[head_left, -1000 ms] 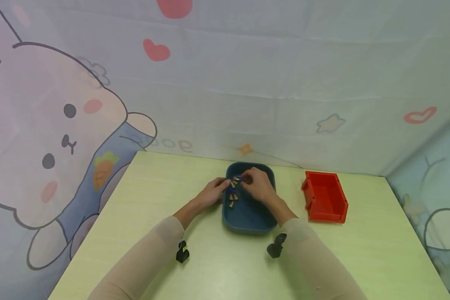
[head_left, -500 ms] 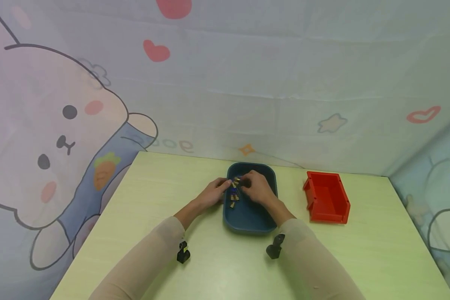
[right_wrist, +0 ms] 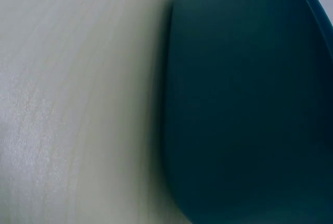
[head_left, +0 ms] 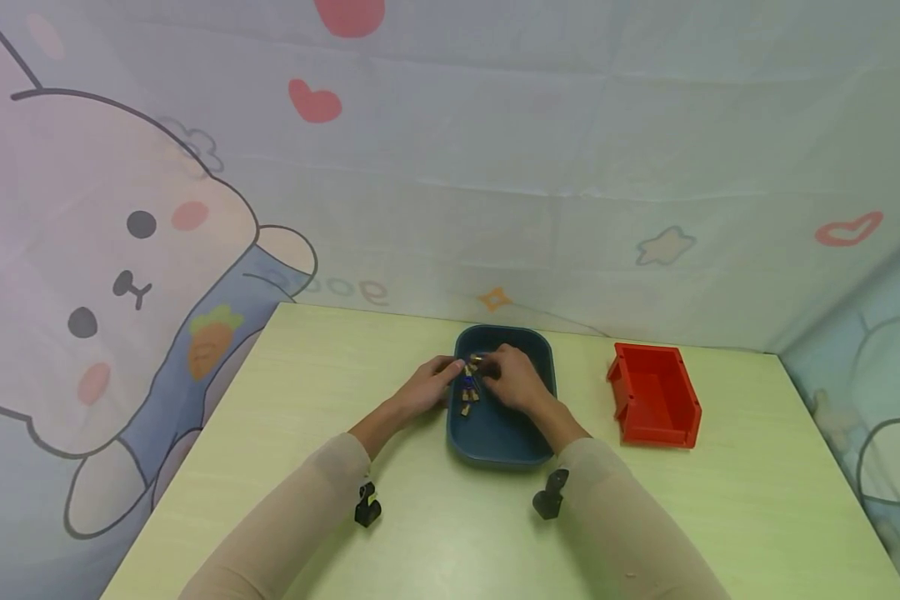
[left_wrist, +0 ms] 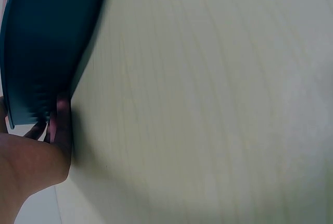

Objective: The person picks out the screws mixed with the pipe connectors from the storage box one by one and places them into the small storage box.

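Note:
A dark blue basin (head_left: 501, 435) stands on the table, and several small gold and blue pieces (head_left: 467, 395) lie along its left side. My left hand (head_left: 426, 385) grips the basin's left rim, thumb over the edge. In the left wrist view, fingers (left_wrist: 63, 120) of that hand lie against the basin's outer wall (left_wrist: 52, 41). Over the basin's inside, my right hand (head_left: 517, 379) has bent fingers with the tips right at a gold piece near the left rim; I cannot tell whether they pinch it. The basin's side (right_wrist: 244, 104) hides the right hand in the right wrist view.
A red plastic bin (head_left: 652, 400) sits on the pale wooden table (head_left: 450, 533), to the right of the basin. Behind the table hangs a printed cloth (head_left: 450, 167) with a cartoon figure on the left. Black wrist devices (head_left: 367, 505) hang below both sleeves.
The right fingertips have shifted slightly among the gold and blue pieces, and a gold piece by them lies differently. My left hand keeps its grip on the rim.

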The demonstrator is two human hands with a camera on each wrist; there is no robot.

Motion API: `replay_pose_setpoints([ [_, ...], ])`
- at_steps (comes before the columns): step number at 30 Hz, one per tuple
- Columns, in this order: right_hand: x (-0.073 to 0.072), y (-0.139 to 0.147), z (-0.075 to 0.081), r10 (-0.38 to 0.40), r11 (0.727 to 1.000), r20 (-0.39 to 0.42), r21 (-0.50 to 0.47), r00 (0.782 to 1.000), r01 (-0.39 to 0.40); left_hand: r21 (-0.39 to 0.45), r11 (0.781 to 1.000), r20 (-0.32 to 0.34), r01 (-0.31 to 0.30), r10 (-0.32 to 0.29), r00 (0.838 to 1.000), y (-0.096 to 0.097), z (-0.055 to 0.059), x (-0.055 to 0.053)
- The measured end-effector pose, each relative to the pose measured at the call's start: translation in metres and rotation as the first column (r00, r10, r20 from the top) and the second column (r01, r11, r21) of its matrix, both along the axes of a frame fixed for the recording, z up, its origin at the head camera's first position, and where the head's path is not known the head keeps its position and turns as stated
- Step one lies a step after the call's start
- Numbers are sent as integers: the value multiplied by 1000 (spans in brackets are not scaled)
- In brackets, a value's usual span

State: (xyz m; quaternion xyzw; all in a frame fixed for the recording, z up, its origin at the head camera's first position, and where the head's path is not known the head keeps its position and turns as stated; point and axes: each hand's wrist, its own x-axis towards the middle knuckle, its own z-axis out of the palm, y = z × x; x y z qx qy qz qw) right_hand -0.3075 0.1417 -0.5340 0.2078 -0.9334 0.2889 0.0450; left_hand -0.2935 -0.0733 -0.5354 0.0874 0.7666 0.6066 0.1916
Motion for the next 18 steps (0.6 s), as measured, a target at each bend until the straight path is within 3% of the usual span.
replay_pose_setpoints([
  [13, 2, -1, 1, -19, 996, -36, 82, 999, 21, 39, 999, 26, 3, -4, 1000, 0, 1, 0],
  [18, 1, 0, 0, -27, 996, -12, 90, 1000, 28, 39, 999, 30, 2, -3, 1000, 1, 2, 1],
])
